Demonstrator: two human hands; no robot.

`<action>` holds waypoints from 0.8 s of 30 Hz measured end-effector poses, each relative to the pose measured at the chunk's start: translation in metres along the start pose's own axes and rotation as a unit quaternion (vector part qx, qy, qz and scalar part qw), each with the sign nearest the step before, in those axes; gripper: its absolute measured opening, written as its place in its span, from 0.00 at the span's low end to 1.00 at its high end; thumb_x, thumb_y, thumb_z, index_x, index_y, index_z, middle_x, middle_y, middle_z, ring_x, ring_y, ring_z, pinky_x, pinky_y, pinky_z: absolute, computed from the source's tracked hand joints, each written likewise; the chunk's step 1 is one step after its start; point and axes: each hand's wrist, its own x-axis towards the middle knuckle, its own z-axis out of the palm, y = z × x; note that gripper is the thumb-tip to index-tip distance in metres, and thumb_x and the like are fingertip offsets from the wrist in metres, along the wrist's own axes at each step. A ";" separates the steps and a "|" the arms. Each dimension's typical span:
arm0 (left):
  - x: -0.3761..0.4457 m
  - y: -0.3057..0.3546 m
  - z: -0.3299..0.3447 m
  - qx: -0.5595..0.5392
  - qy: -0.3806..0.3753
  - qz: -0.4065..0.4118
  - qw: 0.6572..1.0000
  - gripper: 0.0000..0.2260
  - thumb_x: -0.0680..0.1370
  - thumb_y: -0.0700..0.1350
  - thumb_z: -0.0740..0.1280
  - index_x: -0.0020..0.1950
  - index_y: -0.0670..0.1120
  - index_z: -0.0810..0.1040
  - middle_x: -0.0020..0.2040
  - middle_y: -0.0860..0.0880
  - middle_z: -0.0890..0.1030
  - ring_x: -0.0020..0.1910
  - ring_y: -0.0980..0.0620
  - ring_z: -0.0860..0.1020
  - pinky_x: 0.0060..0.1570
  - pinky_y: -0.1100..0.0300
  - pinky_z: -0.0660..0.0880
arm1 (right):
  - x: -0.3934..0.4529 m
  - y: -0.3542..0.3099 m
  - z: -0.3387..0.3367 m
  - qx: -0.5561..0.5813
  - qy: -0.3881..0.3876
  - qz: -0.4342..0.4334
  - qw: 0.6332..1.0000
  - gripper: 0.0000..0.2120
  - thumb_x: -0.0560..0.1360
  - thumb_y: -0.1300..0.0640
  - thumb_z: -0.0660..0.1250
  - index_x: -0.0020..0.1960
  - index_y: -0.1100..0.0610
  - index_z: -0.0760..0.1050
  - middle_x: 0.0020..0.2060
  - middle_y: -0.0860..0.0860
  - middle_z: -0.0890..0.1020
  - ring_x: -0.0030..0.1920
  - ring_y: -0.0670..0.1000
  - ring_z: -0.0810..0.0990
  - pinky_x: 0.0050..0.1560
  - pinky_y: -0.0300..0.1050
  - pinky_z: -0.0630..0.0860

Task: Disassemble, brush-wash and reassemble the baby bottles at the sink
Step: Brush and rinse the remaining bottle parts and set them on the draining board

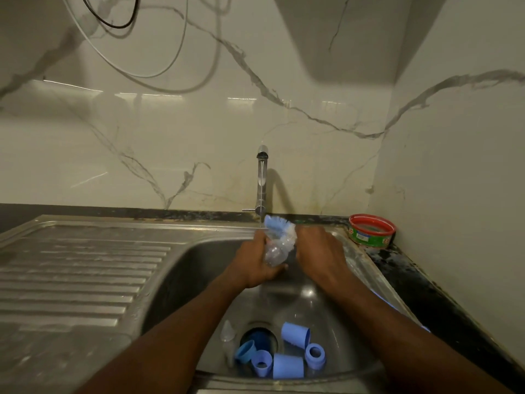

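We're mid-wash over the stainless steel sink basin (181,280). Our left hand (252,265) wraps its fingers round the clear plastic baby bottle (274,255), held under the chrome tap (262,180). Our right hand (318,251) closes on the blue-and-white bristle brush (279,227), though its handle is hidden, so we can't tell exactly how it's held. Disassembly looks done: pale blue plastic caps (295,334), blue screw rings (314,355) and a clear silicone teat (227,331) lie loose by the drain. They seem unwashed yet, with reassembly still to come. The bottle's long axis tilts up and away, its mouth apparently towards the brush, though blur softens it.
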 end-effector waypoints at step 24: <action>-0.005 -0.018 -0.011 -0.076 -0.036 -0.026 0.996 0.25 0.77 0.59 0.71 0.68 0.49 0.73 0.59 0.51 0.79 0.53 0.58 0.79 0.48 0.64 0.79 | -0.017 -0.008 0.021 -0.056 0.085 -0.066 0.993 0.18 0.80 0.49 0.66 0.68 0.52 0.70 0.57 0.53 0.80 0.52 0.52 0.80 0.46 0.44 0.72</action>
